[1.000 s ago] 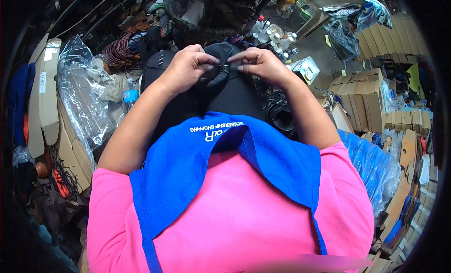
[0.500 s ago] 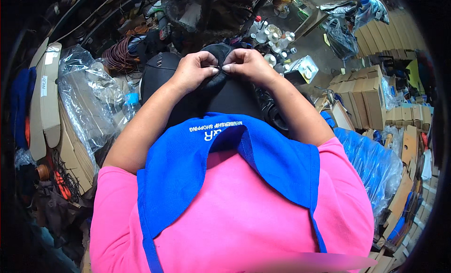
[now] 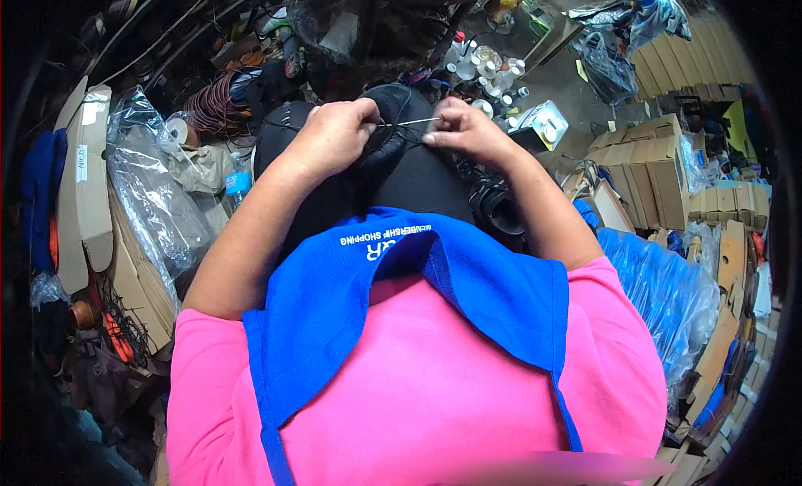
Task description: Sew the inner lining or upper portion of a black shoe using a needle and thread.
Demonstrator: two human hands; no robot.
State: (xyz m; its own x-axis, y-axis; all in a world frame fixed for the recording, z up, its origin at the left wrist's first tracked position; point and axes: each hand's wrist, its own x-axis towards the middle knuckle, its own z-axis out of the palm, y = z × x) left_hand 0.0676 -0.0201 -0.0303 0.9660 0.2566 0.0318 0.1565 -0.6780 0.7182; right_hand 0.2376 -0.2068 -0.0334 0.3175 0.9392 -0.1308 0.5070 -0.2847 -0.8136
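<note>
On my lap lies a black, rounded, shoe-like piece (image 3: pixel 389 103), a dark thread crossing its opening. My left hand (image 3: pixel 338 133) is closed at its left edge, fingertips curled onto the rim. To the right, my right hand (image 3: pixel 465 129) pinches a thin, shiny needle (image 3: pixel 418 121) that points left over the black piece. Dark thread seems to run from the piece toward the fingers of my right hand. Part of what my left fingertips press on is hidden behind the hand.
Several plastic bottles (image 3: pixel 489 64) and a metal can (image 3: pixel 543 125) stand ahead to the right. Stacked cardboard pieces (image 3: pixel 643 164) and a plastic-wrapped blue bundle (image 3: pixel 652 285) lie at the right. At left are clear plastic sheeting (image 3: pixel 154 193), a small bottle (image 3: pixel 237 181) and a cord coil (image 3: pixel 215 101).
My hands, close together over the black piece before, have moved apart. My right hand has drawn to the right, and the needle now shows between the hands.
</note>
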